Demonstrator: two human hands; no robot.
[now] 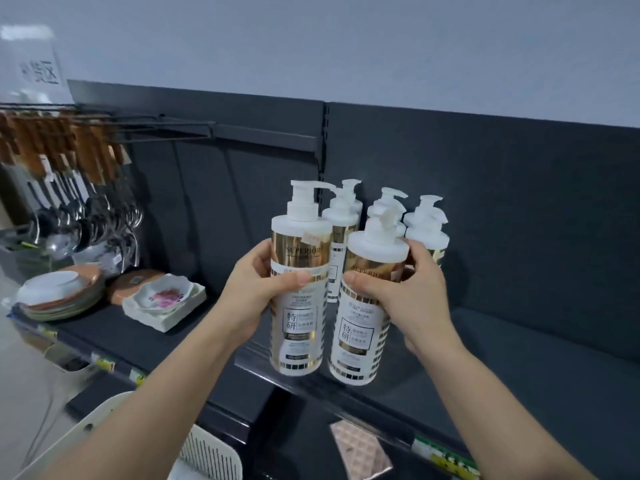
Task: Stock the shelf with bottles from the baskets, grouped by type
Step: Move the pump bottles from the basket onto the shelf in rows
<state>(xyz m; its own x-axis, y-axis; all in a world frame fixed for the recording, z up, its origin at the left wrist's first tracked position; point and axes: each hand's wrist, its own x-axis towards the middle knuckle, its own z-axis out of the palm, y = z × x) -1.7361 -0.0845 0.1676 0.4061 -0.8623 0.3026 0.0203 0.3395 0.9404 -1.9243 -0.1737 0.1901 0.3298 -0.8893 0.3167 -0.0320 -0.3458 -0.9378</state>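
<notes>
My left hand (256,289) grips a white-and-gold pump bottle (298,327), held upright above the front edge of the dark shelf (519,358). My right hand (401,292) grips a second bottle of the same kind (360,337) just to its right. Behind them several matching pump bottles (424,230) stand on the shelf against the back panel, partly hidden by the held bottles. A white slotted basket (207,455) shows at the bottom left, its contents out of view.
To the left on the same shelf sit stacked plates (62,296) and a flowered dish on a square tray (164,299). Ladles and wooden-handled utensils (69,202) hang from hooks above them. The shelf's right part is bare dark surface.
</notes>
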